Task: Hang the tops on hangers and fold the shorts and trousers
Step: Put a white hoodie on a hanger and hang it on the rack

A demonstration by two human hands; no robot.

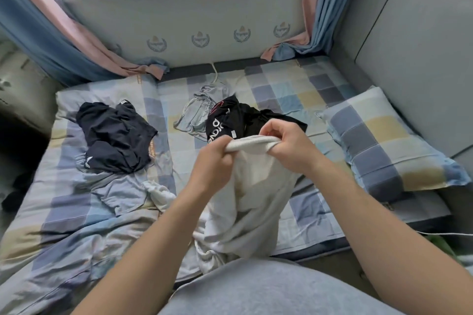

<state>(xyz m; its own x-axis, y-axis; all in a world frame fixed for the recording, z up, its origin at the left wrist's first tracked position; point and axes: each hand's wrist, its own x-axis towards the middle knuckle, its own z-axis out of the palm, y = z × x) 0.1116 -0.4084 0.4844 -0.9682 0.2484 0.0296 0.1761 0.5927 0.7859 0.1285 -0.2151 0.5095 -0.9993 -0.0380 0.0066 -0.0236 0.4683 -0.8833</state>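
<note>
Both hands are clamped on the top edge of a white garment (245, 194), left hand (213, 163) and right hand (286, 145) bunching it up close together with fingers curled tight, and the rest of it hangs down onto the near edge of the bed (294, 89). On the checked sheet behind there's a dark navy top (115, 135) crumpled to the left, a black piece with white lettering (230, 120) just past the hands, and a pale blue garment (199, 109) touching it. A checked pillow (384, 140) sits off to the right.
</note>
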